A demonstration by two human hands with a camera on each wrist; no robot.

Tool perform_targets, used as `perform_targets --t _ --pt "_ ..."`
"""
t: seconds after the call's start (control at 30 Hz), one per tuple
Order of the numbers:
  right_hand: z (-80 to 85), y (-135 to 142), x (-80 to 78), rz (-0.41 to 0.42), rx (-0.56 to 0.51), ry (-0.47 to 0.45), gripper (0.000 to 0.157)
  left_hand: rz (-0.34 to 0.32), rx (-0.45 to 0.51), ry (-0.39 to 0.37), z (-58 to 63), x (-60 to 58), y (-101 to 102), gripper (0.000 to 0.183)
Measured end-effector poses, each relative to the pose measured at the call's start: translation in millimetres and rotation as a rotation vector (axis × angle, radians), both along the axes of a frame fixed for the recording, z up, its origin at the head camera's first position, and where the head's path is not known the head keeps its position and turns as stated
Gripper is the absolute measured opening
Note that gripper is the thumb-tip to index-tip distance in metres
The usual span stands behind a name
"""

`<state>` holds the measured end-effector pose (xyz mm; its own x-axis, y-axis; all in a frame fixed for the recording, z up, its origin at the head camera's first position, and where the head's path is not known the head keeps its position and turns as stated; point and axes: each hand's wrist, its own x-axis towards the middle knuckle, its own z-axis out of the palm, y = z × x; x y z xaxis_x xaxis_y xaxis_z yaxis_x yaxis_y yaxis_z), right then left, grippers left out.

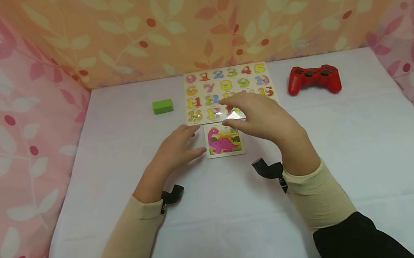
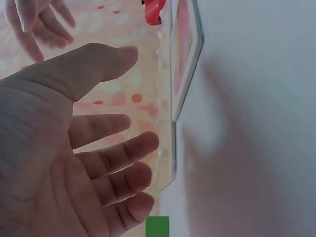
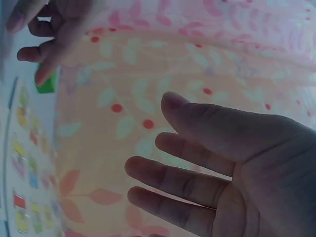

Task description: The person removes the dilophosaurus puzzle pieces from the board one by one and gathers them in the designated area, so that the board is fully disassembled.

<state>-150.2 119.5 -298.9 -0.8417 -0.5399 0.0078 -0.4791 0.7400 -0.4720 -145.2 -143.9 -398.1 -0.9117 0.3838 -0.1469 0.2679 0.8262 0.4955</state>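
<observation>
A small dinosaur picture puzzle (image 1: 224, 140) lies flat on the white table, just in front of a number puzzle board (image 1: 226, 84) with pegged numerals. My left hand (image 1: 174, 150) hovers beside the dinosaur puzzle's left edge, fingers spread. In the left wrist view that hand (image 2: 94, 148) holds nothing. Above the right part of both boards is my right hand (image 1: 264, 115), its thumb and fingers apart and hiding some numerals. The right wrist view shows this hand (image 3: 222, 173) with nothing in its grasp.
A green block (image 1: 162, 106) sits left of the number board. To its right lies a red game controller (image 1: 313, 79). Floral curtains (image 1: 216, 19) enclose the back and sides of the table (image 1: 370, 146). Black wrist cameras (image 1: 269, 168) stick out from the sleeves.
</observation>
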Motion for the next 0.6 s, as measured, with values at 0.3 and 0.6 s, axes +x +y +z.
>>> perform_targets --t 0.3,0.6 --pt "-33.3 -32 -17.3 0.058 0.074 -0.081 0.053 -0.018 0.056 -0.087 -11.5 1.3 8 0.075" --pt "-69.9 -48 -32.8 0.067 0.155 -0.129 0.046 -0.003 0.021 -0.096 -17.5 6.5 14 0.073"
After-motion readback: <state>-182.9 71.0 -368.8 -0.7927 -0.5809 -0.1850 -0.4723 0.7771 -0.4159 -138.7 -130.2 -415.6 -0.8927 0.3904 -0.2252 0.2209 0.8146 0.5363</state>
